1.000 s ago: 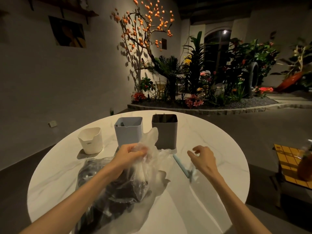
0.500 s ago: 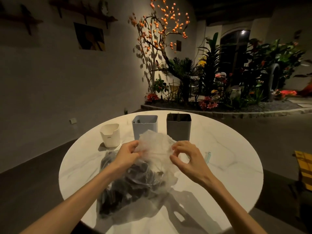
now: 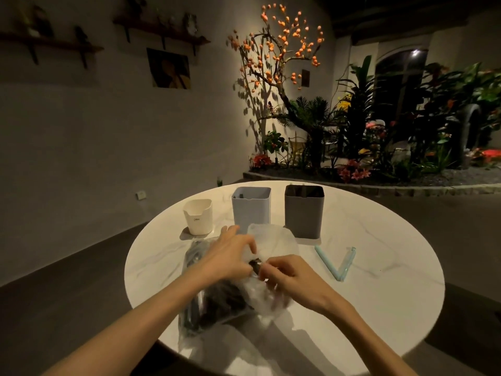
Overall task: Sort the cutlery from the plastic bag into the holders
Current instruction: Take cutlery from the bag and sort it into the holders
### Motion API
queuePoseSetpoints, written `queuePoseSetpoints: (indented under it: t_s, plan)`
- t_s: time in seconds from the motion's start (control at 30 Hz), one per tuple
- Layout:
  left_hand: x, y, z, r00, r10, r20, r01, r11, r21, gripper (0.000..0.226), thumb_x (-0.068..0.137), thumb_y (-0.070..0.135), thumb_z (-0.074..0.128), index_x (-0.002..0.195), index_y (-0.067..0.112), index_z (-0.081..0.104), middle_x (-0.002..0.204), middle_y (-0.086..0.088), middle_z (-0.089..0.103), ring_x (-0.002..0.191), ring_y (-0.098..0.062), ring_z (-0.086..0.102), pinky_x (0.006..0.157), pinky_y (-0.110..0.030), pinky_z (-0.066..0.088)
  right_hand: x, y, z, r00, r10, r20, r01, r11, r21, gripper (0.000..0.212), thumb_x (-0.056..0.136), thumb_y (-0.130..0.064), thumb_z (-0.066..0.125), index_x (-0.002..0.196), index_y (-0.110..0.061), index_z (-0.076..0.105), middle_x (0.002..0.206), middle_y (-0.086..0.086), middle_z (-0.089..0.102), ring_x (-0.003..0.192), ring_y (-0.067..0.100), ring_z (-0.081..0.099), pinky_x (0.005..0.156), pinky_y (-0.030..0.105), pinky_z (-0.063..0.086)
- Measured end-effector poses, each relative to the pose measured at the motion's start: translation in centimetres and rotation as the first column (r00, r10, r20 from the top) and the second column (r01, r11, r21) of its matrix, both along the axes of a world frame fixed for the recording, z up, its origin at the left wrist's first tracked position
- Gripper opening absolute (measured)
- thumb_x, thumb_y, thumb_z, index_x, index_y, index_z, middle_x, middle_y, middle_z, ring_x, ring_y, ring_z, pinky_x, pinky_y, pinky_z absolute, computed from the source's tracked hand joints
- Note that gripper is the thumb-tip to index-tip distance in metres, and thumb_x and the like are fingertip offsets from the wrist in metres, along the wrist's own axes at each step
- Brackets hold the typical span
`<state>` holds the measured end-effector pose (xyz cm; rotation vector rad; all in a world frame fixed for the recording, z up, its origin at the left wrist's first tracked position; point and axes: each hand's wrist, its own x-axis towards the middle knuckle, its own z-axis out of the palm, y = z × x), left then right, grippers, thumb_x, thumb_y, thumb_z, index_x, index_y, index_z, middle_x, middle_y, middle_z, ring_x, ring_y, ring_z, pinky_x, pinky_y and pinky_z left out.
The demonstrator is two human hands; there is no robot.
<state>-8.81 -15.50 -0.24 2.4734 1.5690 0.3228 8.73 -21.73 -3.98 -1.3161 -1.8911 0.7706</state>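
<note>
A clear plastic bag (image 3: 271, 240) full of dark cutlery (image 3: 217, 302) lies on the round white marble table (image 3: 379, 267). My left hand (image 3: 230, 256) grips the bag's mouth from the left. My right hand (image 3: 287, 275) pinches the plastic at the opening from the right, and a dark piece shows between the two hands. Behind the bag stand three holders: a low white one (image 3: 198, 217), a light blue one (image 3: 251, 207) and a dark grey one (image 3: 304, 210). What the blue and grey holders contain is mostly hidden.
A pale blue sealing clip (image 3: 336, 263), opened into a V, lies on the table right of the bag. Beyond the table are a planted bed (image 3: 366, 169) with an orange-fruited tree (image 3: 279, 58) and a dark floor all round.
My right hand has come from the clip side to the bag's mouth and both hands now work lower at the opening. The view has shifted so the table sits further right.
</note>
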Motion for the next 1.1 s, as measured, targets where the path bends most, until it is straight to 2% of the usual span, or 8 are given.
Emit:
queuePoseSetpoints:
  t_s: [0.07, 0.2, 0.5, 0.67, 0.77, 0.87, 1.0, 1.1]
  plan:
    - [-2.0, 0.3, -1.0, 0.990, 0.012, -0.140, -0.025, 0.996, -0.091, 0.080, 0.078, 0.047, 0.077, 0.147, 0.039, 0.036, 0.160, -0.003, 0.021, 0.149, -0.030, 0.019, 0.118, -0.053, 0.031, 0.4, 0.9, -0.6, 0.969, -0.109, 0.223, 0.094, 0.993, 0.074, 0.021, 0.099, -0.041, 0.057, 0.112, -0.030, 0.069, 0.102, -0.011, 0.071, 0.088, 0.008, 0.066, 0.078, 0.022, 0.056]
    - [-5.3, 0.9, -2.9, 0.996, 0.082, -0.042, -0.092, 0.932, -0.350, 0.113, 0.074, 0.031, 0.078, 0.158, 0.042, 0.003, 0.168, -0.005, 0.002, 0.153, -0.036, 0.009, 0.120, -0.052, 0.029, 0.7, 2.5, -2.3, 0.812, -0.168, 0.558, 0.180, 0.983, 0.033, 0.080, 0.078, -0.060, 0.071, 0.147, -0.042, 0.034, 0.143, 0.002, 0.046, 0.116, 0.026, 0.056, 0.098, 0.037, 0.051]
    - [-10.2, 5.1, -3.2, 0.990, 0.060, 0.129, -0.011, 0.937, -0.349, 0.125, 0.063, 0.020, 0.093, 0.157, 0.042, 0.014, 0.167, 0.006, 0.009, 0.153, -0.022, 0.011, 0.124, -0.043, 0.022, -4.3, 5.6, -5.1, 0.941, -0.071, 0.331, 0.103, 0.991, -0.082, 0.090, 0.063, -0.069, 0.068, 0.141, -0.043, 0.031, 0.138, -0.003, 0.053, 0.119, 0.021, 0.058, 0.100, 0.039, 0.054]
    - [-10.0, 5.4, -1.1, 0.965, 0.120, 0.234, -0.026, 0.930, -0.366, 0.088, 0.084, 0.013, 0.074, 0.155, 0.029, 0.024, 0.161, -0.003, 0.023, 0.146, -0.025, 0.027, 0.116, -0.039, 0.033, -6.1, 7.2, -3.9, 0.927, -0.002, 0.376, 0.051, 0.991, -0.121, 0.085, 0.075, -0.057, 0.071, 0.146, -0.042, 0.026, 0.141, -0.001, 0.053, 0.120, 0.025, 0.058, 0.099, 0.043, 0.053]
    - [-7.7, 4.5, -0.7, 0.924, 0.139, 0.357, -0.082, 0.982, -0.170, 0.074, 0.086, 0.034, 0.075, 0.146, 0.032, 0.033, 0.146, 0.000, 0.042, 0.136, -0.023, 0.041, 0.112, -0.039, 0.040, -5.8, 7.2, -1.5, 0.779, -0.150, 0.609, 0.157, 0.987, 0.042, 0.055, 0.087, -0.049, 0.064, 0.137, -0.034, 0.049, 0.126, 0.001, 0.065, 0.104, 0.024, 0.065, 0.089, 0.038, 0.057]
    - [-5.8, 4.3, -2.1, 0.941, 0.139, 0.307, -0.153, 0.988, 0.021, 0.106, 0.080, 0.043, 0.079, 0.158, 0.027, 0.009, 0.161, -0.001, 0.025, 0.146, -0.022, 0.028, 0.118, -0.041, 0.031, -6.1, 7.1, 0.7, 0.752, -0.346, 0.561, 0.226, 0.935, 0.275, 0.025, 0.092, -0.033, 0.063, 0.113, -0.021, 0.067, 0.106, 0.004, 0.070, 0.088, 0.023, 0.066, 0.079, 0.034, 0.058]
    - [-5.9, 4.6, -2.8, 0.982, 0.117, 0.150, -0.134, 0.986, 0.104, 0.109, 0.086, 0.010, 0.072, 0.159, 0.027, -0.007, 0.167, -0.001, 0.011, 0.147, -0.026, 0.031, 0.113, -0.039, 0.037, -7.6, 8.1, 0.4, 0.907, -0.039, 0.418, -0.003, 0.995, 0.100, 0.021, 0.094, -0.015, 0.062, 0.111, -0.020, 0.072, 0.107, -0.001, 0.071, 0.093, 0.015, 0.065, 0.089, 0.030, 0.058]
    - [-6.6, 4.8, -2.2, 0.966, 0.059, 0.253, -0.095, 0.987, 0.133, 0.104, 0.082, -0.006, 0.064, 0.160, 0.027, 0.004, 0.163, -0.001, 0.024, 0.136, -0.029, 0.043, 0.103, -0.040, 0.048, -7.8, 9.9, -1.5, 0.917, -0.025, 0.399, 0.015, 0.999, 0.029, 0.023, 0.097, -0.021, 0.058, 0.117, -0.023, 0.069, 0.111, -0.003, 0.070, 0.097, 0.013, 0.064, 0.095, 0.032, 0.056]
